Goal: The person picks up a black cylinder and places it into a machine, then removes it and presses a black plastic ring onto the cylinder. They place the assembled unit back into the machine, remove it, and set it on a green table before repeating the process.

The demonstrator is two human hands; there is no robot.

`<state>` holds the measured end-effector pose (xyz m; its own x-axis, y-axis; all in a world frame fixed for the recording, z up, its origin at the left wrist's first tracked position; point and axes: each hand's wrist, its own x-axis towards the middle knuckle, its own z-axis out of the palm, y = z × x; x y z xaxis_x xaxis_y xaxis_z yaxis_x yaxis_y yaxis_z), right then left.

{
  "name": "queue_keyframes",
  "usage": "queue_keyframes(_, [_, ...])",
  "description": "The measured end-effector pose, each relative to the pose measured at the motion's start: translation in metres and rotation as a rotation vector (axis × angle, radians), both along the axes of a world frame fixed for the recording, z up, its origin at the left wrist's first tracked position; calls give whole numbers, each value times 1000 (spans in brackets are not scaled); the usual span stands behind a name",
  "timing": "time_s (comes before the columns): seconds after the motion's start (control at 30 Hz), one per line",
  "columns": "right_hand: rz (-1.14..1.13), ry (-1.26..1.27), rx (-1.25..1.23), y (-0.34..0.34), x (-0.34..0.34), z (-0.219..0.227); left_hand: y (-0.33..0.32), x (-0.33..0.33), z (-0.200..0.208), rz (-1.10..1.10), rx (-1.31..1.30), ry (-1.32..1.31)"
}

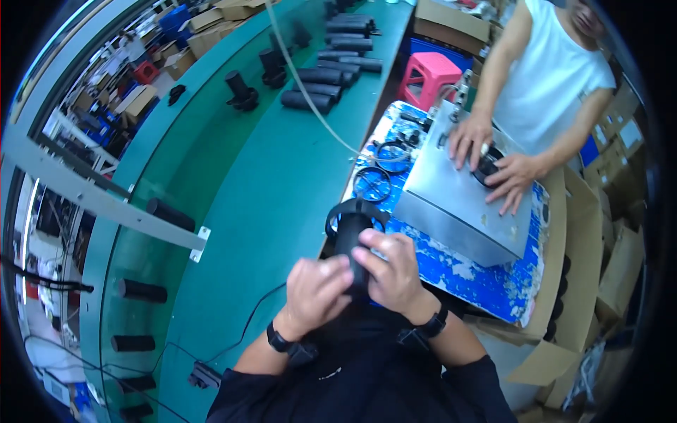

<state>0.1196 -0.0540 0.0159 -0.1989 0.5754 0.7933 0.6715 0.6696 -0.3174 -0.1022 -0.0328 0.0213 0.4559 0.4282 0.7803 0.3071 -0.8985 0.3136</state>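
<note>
A black cylinder (351, 238) with a wider ring (344, 206) at its far end is held up in front of my body. Closed around its right side is my right hand (393, 273), the fingertips lying on top of it. My left hand (317, 290), slightly blurred, has its curled fingers against the near left part of the cylinder. My palms hide the cylinder's near end. Just beyond it, a black spoked ring (371, 185) lies on the worn blue tabletop (451, 264).
A co-worker's hands (493, 166) press a round black part on a metal box (458, 201) to my right. Several black cylinders (308, 101) lie along the green bench (275, 169). A metal post (120, 201) crosses the left. An open carton (575, 261) stands at right.
</note>
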Motion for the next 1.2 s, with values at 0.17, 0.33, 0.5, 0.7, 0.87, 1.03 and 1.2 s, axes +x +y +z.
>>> queue_keyframes(0.17, [42,418,-900,-10,66,-70,117,-55,23,414,-255,2])
queue_keyframes(0.33, [2,556,-854,-25,96,-125,269,-154,34,872,-238,266])
queue_keyframes(0.5, [7,588,-803,-22,86,-121,334,-231,0,1121,-452,282])
queue_keyframes(0.7, [-69,496,-816,-27,100,-113,317,-213,40,1508,-597,944])
queue_keyframes(0.87, [27,562,-796,-12,92,-116,333,-314,32,1568,-1245,1130])
queue_keyframes(1.03, [21,574,-821,-16,101,-128,314,-251,61,949,-894,1388])
queue_keyframes(1.2, [23,629,-817,-26,103,-131,234,-118,148,588,-717,1012])
